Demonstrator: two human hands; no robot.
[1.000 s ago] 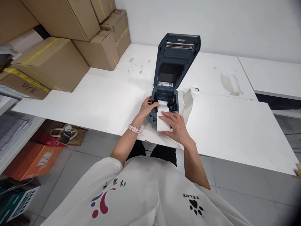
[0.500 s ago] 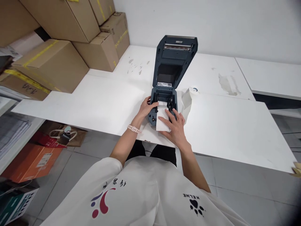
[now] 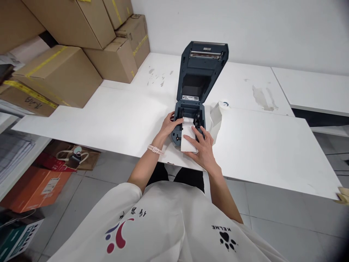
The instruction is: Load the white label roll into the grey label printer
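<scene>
A dark blue label printer (image 3: 188, 105) stands on the white table, its lid (image 3: 203, 69) raised and leaning back. My left hand (image 3: 169, 124) grips the printer's left side, fingers outside and thumb over the edge by the inner compartment. White label paper (image 3: 187, 145) runs from inside the printer out over its front. My right hand (image 3: 201, 145) holds this paper, index and middle fingers spread on top and thumb low by the paper's front end. The other fingers of that hand reach to the printer's right edge. The paper's underside is hidden.
A loose curled white strip (image 3: 216, 122) lies right of the printer. Cardboard boxes (image 3: 60, 74) are stacked on the left. The table's front edge (image 3: 170, 163) runs close to my body. An orange box (image 3: 35, 187) sits below on the left.
Both hands, the printer and the paper look nearly the same as before. The view has shifted very slightly.
</scene>
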